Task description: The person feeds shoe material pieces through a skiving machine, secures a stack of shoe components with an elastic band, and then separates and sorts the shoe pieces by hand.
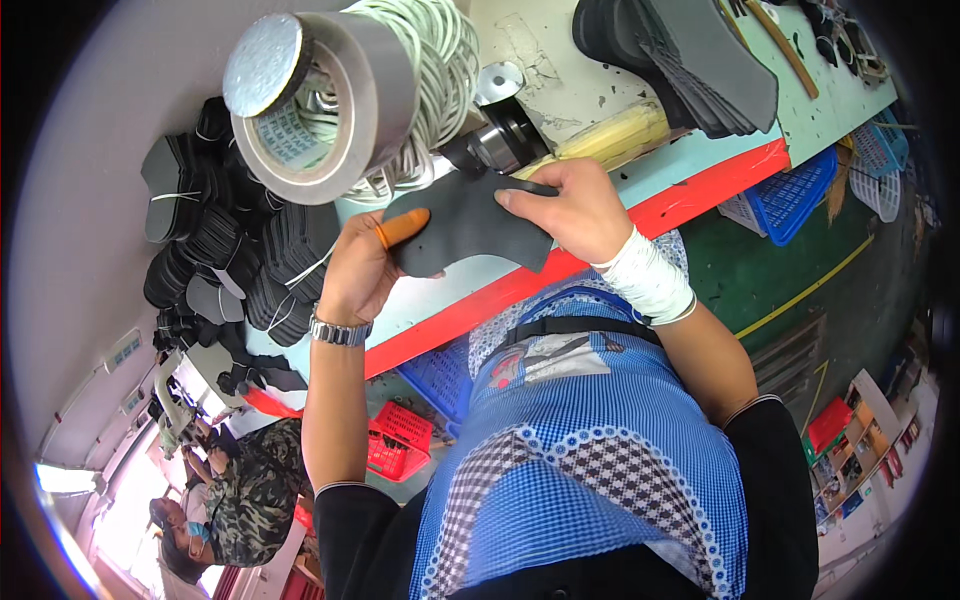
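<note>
A dark grey, sole-shaped sheet piece (475,225) is stretched between my two hands, just on the near side of a machine's black and metal roller (500,140). My left hand (365,265) grips its left end, the thumb in an orange finger cot lying on top. With thumb and fingers, my right hand (580,210) pinches the upper right edge, which curls up a little. White thread is wound thickly round my right wrist. A metal cylinder (385,75) with a tape roll and coiled pale cord (435,60) stands beyond my left hand.
Loose dark pieces lie stacked (690,60) on the far right of the table. Tied bundles of dark pieces (290,260) crowd the left. The table has a red front edge (700,195). Blue baskets (795,200) and a red basket (400,440) stand below; another person (250,490) works at lower left.
</note>
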### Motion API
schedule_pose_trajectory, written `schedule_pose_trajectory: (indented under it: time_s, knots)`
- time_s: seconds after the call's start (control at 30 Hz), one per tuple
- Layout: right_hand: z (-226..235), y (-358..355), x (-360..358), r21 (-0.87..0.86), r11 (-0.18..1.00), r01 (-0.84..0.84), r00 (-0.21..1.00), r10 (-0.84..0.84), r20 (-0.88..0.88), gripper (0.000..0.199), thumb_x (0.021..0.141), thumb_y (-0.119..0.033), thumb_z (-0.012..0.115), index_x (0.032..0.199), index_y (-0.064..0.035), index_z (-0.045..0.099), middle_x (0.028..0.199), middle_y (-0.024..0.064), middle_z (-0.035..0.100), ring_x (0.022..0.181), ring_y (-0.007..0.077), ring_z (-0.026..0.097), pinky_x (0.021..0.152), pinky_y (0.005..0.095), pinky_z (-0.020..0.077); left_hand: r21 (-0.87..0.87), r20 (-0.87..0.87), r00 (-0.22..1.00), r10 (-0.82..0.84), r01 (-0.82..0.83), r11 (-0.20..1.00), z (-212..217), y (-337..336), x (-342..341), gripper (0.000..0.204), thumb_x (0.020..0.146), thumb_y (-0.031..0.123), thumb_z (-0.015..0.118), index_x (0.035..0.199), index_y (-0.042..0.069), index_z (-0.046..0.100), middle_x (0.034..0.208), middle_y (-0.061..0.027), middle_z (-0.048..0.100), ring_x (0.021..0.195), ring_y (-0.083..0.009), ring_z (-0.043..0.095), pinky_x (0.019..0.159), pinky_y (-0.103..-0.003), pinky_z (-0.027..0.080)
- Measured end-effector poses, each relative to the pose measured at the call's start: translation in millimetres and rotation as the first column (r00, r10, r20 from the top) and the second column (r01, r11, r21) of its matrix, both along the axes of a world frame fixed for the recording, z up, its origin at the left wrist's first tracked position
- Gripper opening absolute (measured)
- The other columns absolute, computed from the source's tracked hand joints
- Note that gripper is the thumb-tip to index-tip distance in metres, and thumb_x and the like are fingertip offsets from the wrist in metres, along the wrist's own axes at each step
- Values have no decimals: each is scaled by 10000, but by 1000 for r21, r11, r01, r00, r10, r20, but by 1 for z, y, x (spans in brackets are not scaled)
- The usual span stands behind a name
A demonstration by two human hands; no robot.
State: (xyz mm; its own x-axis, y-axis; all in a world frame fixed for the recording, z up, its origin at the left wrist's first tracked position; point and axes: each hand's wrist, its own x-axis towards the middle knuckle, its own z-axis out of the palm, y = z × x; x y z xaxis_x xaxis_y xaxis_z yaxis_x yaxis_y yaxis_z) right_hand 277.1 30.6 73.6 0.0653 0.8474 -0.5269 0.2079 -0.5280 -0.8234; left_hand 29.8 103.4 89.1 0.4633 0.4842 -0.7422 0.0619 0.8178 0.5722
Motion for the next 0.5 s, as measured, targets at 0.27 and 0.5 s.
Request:
schedule_pose_trajectory:
  time_s: [0.27, 0.5]
  knots:
    - [9, -5, 41, -156, 886, 437, 805, -463, -372, 536, 911, -438, 627, 892, 92, 703, 739, 111, 692, 600, 161, 617, 565, 266, 479, -19, -13, 964, 264, -264, 964, 0, -36, 61, 340, 952, 36, 445, 1224, -153, 519, 1074, -207, 658, 816, -276, 707, 716, -397, 626]
    - [15, -11, 9, -249, 934, 257, 871, -336, -359, 603, 909, -493, 618, 977, 103, 676, 809, 156, 679, 751, 193, 666, 663, 300, 560, 656, -573, 815, -89, 521, 546, -10, 14, 46, 203, 931, 161, 632, 962, -27, 700, 657, -42, 564, 544, -118, 459, 506, -285, 369]
